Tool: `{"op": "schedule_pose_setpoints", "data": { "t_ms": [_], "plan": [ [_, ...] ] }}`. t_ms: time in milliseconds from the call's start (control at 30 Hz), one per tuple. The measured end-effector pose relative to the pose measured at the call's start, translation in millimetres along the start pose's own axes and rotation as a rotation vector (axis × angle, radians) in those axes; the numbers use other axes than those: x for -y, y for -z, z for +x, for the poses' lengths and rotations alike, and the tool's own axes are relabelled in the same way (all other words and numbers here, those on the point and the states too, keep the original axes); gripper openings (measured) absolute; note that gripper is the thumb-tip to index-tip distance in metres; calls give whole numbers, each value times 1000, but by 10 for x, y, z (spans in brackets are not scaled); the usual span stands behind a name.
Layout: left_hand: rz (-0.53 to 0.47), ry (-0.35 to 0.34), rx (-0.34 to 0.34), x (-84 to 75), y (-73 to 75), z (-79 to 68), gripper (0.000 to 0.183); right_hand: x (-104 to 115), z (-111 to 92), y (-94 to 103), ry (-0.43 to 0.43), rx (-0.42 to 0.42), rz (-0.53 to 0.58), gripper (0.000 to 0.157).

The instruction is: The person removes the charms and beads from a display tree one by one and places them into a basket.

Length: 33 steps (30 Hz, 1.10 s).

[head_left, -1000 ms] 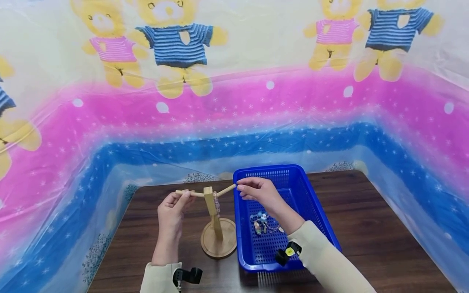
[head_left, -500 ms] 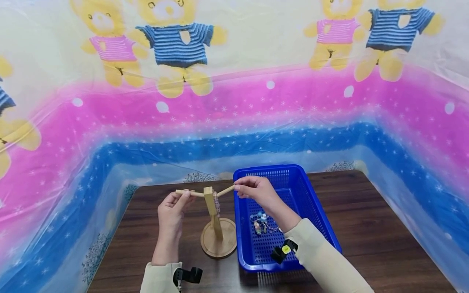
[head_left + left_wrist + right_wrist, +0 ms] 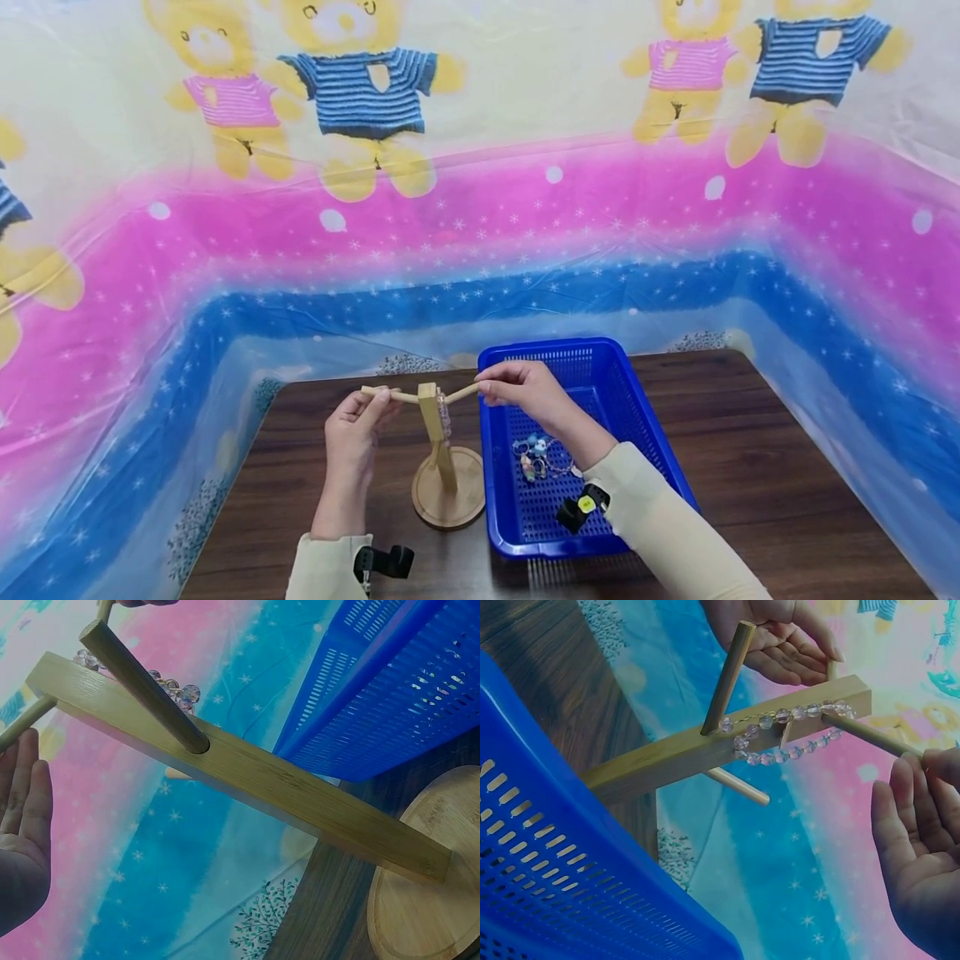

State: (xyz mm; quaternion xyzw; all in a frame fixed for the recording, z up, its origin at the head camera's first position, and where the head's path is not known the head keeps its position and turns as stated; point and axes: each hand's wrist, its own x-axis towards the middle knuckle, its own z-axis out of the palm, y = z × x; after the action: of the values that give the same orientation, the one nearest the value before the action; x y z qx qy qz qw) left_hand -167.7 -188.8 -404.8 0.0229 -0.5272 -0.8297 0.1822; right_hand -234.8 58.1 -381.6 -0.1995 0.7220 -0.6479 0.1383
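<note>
A wooden stand (image 3: 428, 408) with a round base (image 3: 469, 502) rises from the table, its pegs jutting from a square post. My left hand (image 3: 352, 432) pinches the upper left peg (image 3: 406, 397) between thumb and fingers. On the other side, my right hand (image 3: 534, 402) pinches the tip of the upper right peg (image 3: 461, 390). From that right peg, close to the post, hangs a bracelet of clear pinkish beads (image 3: 781, 755). Lower on the post, two more pegs show in the right wrist view, one of them the upright peg (image 3: 728, 679); no hand is on them.
Right of the stand is a blue perforated plastic basket (image 3: 489, 500), its left rim close to the round base. Several beaded bracelets with charms (image 3: 534, 450) lie inside it. The dark wooden table (image 3: 750, 467) backs onto a printed curtain (image 3: 480, 200).
My right hand has shifted slightly left, onto the right peg's tip. My left hand, the stand and the bracelet look nearly the same.
</note>
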Motion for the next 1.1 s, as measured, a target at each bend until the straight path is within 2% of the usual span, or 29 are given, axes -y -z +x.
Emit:
{"op": "schedule_pose_setpoints", "data": {
  "t_ms": [300, 567, 833, 967, 1100],
  "plan": [
    [-27, 55, 5, -3, 9, 67, 31, -13, -16, -2, 29, 33, -2, 27],
    [18, 103, -19, -20, -31, 126, 30, -17, -49, -19, 60, 39, -21, 23],
    [76, 116, -36, -35, -102, 144, 31, -10, -101, -84, 81, 11, -40, 20],
    [80, 118, -32, -30, -119, 168, 31, 5, -124, -105, 74, 15, -50, 20],
    [80, 148, -38, -32, -139, 191, 32, -3, -143, -118, 77, 23, -63, 20]
  ]
}}
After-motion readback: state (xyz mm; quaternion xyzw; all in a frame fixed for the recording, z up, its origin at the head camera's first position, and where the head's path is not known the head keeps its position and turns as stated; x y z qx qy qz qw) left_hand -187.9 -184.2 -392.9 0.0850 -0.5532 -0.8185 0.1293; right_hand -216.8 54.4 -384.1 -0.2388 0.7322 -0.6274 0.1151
